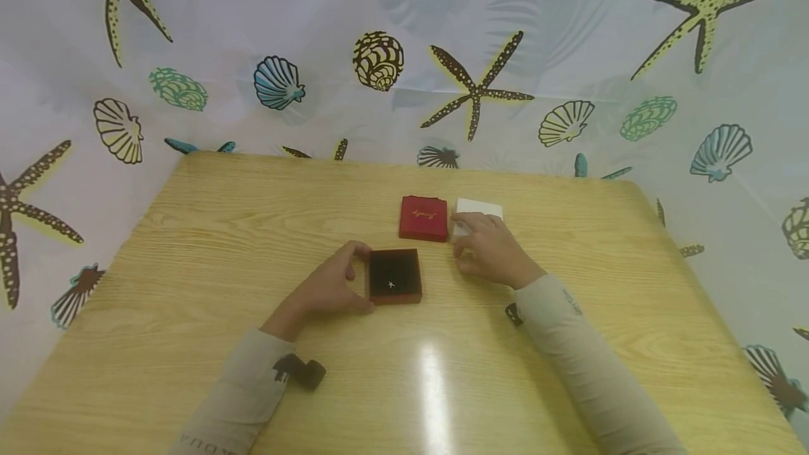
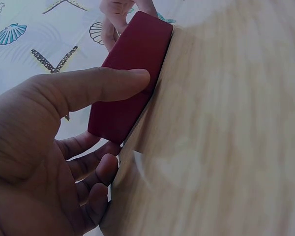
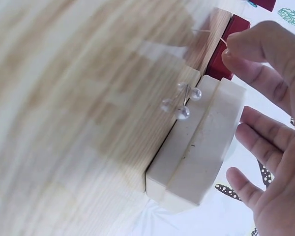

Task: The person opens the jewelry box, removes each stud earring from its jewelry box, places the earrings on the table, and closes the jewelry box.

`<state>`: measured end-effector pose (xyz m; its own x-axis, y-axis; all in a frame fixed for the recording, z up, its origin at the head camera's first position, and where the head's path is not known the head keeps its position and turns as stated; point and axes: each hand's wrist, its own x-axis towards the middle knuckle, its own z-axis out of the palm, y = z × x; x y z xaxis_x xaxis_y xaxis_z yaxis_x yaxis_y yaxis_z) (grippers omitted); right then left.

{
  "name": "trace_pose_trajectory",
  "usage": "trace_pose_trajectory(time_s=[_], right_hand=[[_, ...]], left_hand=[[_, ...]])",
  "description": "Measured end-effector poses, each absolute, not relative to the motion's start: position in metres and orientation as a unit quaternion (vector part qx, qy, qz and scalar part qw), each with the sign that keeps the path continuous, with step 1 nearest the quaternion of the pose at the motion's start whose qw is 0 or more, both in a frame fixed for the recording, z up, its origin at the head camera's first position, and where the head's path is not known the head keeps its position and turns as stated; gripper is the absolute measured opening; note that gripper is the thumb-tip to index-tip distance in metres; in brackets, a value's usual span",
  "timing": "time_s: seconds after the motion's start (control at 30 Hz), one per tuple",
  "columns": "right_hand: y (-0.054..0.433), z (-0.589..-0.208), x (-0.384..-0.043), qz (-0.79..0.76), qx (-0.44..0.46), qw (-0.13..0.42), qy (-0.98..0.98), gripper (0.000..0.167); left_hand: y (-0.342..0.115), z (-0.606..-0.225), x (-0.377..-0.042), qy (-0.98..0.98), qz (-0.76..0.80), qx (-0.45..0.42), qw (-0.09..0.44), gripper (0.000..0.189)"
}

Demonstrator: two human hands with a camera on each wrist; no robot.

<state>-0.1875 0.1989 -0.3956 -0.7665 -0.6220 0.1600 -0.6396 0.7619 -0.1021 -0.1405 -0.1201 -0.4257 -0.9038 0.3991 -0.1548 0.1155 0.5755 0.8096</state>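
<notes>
My left hand (image 1: 331,281) holds an open red jewelry box (image 1: 395,298) by its left side, thumb at the near corner and fingers at the far one. Black lining fills the box, and a tiny silver star-shaped piece (image 1: 391,285) lies on it. In the left wrist view the thumb (image 2: 123,83) rests against the red wall. My right hand (image 1: 493,251) is beside a white box (image 1: 487,207); its thumb and forefinger pinch a thin pale pin-like piece (image 3: 223,42), whose kind is unclear. Two pearly beads (image 3: 182,112) are on the table before the white box.
A red lid (image 1: 423,218) with gold lettering stands left of the white box, behind the open box. The wooden table (image 1: 253,216) is glossy, with a bright reflection near its front. A shell-and-starfish patterned cloth (image 1: 341,111) hangs behind it.
</notes>
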Motion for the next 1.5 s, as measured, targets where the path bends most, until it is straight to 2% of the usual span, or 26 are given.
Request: trace_pose_trajectory(time_s=[0.8,1.0,1.23,1.5], right_hand=[[0.197,-0.395,-0.187,0.056,0.333,0.045,-0.940,0.005],[0.198,-0.394,-0.188,0.055,0.339,0.061,-0.937,0.006],[0.192,-0.380,-0.187,0.073,0.350,0.095,-0.929,0.012],[0.171,-0.359,-0.180,0.086,0.370,0.077,-0.922,0.012]], left_hand=[[-0.120,-0.428,-0.143,0.867,0.447,0.143,0.171,0.087],[-0.120,-0.428,-0.143,0.867,0.446,0.143,0.169,0.087],[-0.121,-0.428,-0.142,0.870,0.442,0.140,0.170,0.086],[-0.121,-0.429,-0.143,0.868,0.444,0.144,0.168,0.087]])
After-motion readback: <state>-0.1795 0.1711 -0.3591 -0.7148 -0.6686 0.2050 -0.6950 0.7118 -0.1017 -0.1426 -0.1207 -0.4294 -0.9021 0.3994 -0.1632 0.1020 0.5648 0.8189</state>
